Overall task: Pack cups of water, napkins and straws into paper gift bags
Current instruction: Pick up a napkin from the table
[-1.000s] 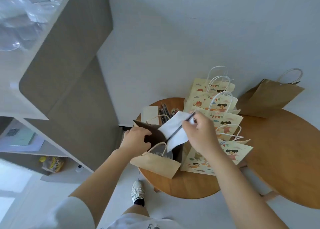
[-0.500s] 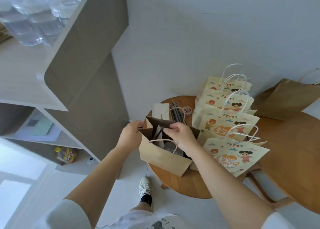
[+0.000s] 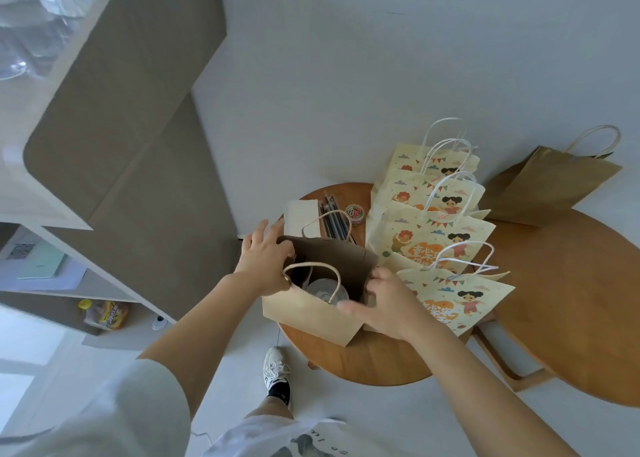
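An open brown paper bag [image 3: 311, 314] stands on the small round wooden table [image 3: 374, 363]. A clear cup [image 3: 323, 292] shows inside it; the napkin and straw are not visible in the bag. My left hand [image 3: 265, 256] rests on the bag's left side, fingers spread and straight. Against the bag's right side lies my right hand [image 3: 384, 301], with its thumb stretched along the front rim. A stack of napkins [image 3: 301, 214] and dark straws [image 3: 332, 217] lie just behind the bag.
Several printed gift bags [image 3: 429, 228] stand in a row right of the brown bag. A larger brown bag [image 3: 547, 186] sits on a second wooden table [image 3: 571, 301]. A tub of paper clips [image 3: 354, 211] is near the straws. Clear cups [image 3: 31, 24] fill the shelf top left.
My right hand lowered the napkin and straw into the brown bag, came out without them and now lies on the bag's right side. My left hand's fingers have spread.
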`<state>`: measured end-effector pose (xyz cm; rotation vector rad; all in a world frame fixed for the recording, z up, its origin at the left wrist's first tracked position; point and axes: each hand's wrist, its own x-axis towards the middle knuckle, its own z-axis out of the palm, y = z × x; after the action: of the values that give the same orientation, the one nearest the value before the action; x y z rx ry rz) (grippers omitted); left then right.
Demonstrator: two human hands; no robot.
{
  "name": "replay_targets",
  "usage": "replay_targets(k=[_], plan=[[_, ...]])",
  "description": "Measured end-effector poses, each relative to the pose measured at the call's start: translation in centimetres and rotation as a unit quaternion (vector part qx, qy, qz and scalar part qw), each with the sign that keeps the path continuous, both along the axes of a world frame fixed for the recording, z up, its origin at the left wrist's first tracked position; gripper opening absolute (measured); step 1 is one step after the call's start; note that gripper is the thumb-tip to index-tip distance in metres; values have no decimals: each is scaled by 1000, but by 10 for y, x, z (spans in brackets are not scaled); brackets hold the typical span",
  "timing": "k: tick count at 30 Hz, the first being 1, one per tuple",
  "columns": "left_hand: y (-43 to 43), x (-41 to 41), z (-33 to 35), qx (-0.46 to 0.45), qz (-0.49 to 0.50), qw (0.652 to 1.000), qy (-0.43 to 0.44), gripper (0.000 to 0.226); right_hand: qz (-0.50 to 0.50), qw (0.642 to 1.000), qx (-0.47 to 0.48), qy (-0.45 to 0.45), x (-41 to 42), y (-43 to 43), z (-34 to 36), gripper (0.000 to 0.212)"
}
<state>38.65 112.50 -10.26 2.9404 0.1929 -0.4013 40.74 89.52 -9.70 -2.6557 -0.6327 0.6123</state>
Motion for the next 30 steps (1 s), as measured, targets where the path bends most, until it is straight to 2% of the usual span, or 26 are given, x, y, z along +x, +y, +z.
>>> replay_targets(k=[1,3,9,12,16,18,20,23,26,30], plan=[[0,2,0,-3,-15,1000,5,41,23,999,-31,6,-1,3,0,79],[2,6,-2,-7,-35,999,0,36,38,996,-73,18,-2,9,-3,82],[11,2,-12,-69,34,996,-40,14,-85,991,-31,100,3,17,-14,37],[10,0,-14,-118,74,989,-47,24,-92,993,-26,69,4,22,-17,26],[0,6,-7,-69,-12,997,39,59,-111,993,20,30,3,25,-22,24],[-10,10,-6,-75,-22,995,58,50,-122,991,54,21,5,26,-27,19],[-18,12,-12,-102,-3,993,57,32,-180,976,115,48,6,24,-32,26],[-24,12,-19,-95,31,994,41,17,-275,929,202,140,1,17,-41,51],[-22,13,-21,-88,39,995,36,20,-259,918,197,224,-12,12,-55,61],[-17,14,-18,-97,33,994,38,19,-276,913,163,253,-12,10,-72,62]])
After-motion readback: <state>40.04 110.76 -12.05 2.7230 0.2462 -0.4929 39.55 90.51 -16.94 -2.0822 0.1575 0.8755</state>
